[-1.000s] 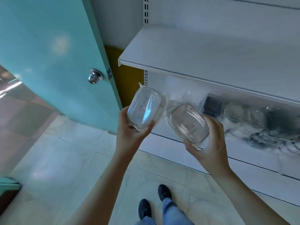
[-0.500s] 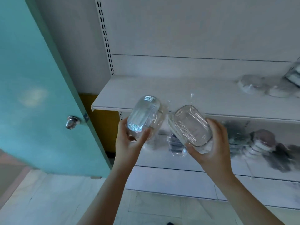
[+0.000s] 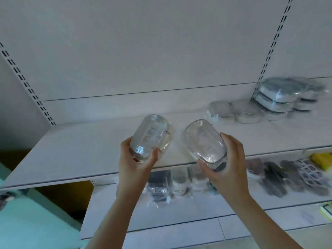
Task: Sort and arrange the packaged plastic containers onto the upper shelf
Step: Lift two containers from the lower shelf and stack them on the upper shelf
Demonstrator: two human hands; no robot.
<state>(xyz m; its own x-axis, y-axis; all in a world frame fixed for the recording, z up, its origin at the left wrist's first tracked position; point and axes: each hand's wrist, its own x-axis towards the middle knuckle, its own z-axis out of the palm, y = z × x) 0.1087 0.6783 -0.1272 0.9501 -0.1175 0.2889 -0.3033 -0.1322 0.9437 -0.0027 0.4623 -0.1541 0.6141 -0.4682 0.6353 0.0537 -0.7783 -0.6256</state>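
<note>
Left hand [image 3: 136, 164] and right hand [image 3: 228, 166] each grip a raised container.

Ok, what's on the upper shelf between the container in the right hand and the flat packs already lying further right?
Nothing: in the head view, bare upper shelf separates the right-hand container from the flat packs.

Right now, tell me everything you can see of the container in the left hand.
The left container is a clear, oval plastic tub with stepped ridges round its rim, sealed in a thin clear wrapper that bunches at its right side. It is tilted, its broad ridged face turned towards the camera, long axis leaning up and to the right. The left hand grips its lower end, thumb on the right. It is held in front of the upper shelf; whether it touches the shelf cannot be told. It does not touch the other container.
</note>
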